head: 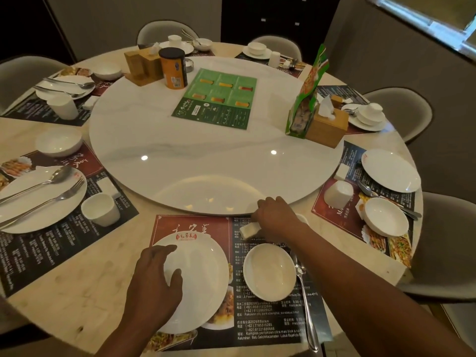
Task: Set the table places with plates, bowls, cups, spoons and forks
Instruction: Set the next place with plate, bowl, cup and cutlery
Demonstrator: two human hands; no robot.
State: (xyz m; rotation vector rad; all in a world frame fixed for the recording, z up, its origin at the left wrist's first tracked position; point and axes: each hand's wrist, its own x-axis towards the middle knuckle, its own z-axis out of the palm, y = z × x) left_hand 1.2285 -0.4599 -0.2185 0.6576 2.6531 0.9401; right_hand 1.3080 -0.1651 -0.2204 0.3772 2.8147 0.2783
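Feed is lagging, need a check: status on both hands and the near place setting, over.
Left hand rests on near plate. Right hand over white packet, grip unclear. Bowl and one utensil set beside plate; nothing blocking.

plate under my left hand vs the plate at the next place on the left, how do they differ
The near plate holds no cutlery, and the left hand rests on its rim; the left plate carries a spoon and a fork. The near plate's cutlery lies on the mat right of the bowl, not across it as on the left plate. Both are white, round, on printed mats.
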